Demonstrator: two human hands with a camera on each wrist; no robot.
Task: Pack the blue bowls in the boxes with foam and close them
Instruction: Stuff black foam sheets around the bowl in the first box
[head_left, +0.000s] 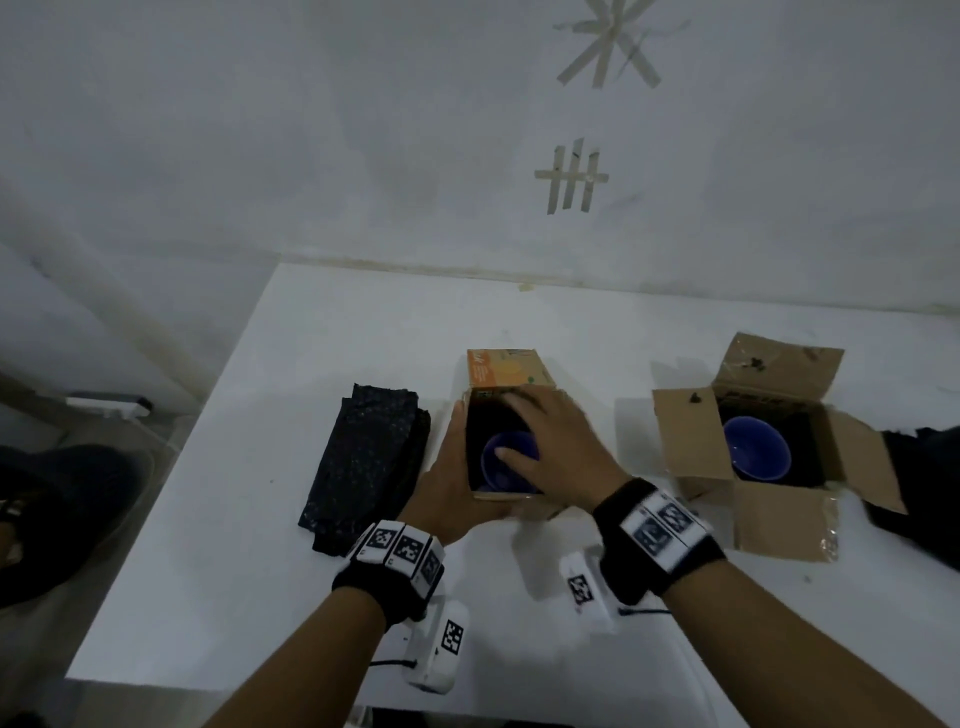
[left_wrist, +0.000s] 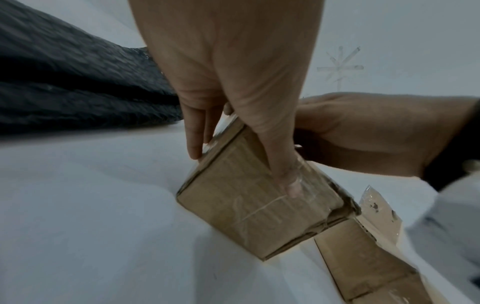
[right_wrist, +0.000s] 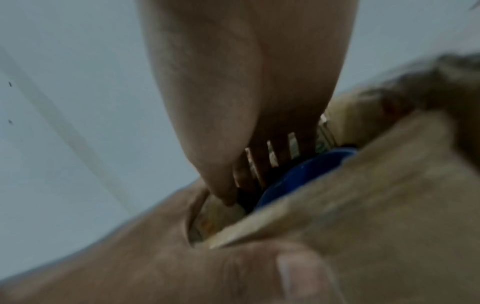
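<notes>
A small cardboard box (head_left: 506, 374) with an orange back flap stands mid-table, lined with black foam (head_left: 483, 421), a blue bowl (head_left: 501, 467) inside. My left hand (head_left: 452, 478) grips its near-left corner: fingers down the left wall, thumb on the near wall (left_wrist: 246, 216). My right hand (head_left: 540, 431) lies spread and flat over the opening, pressing the right flap (right_wrist: 363, 195) inward; the bowl (right_wrist: 298, 170) shows under it. A second box (head_left: 691, 436) at the right stands open, another blue bowl (head_left: 756, 447) resting in black foam.
A stack of black foam sheets (head_left: 363, 457) lies left of the small box. More black foam (head_left: 924, 483) sits at the table's right edge. The white table (head_left: 260, 545) ends at a wall behind; its left edge drops to the floor.
</notes>
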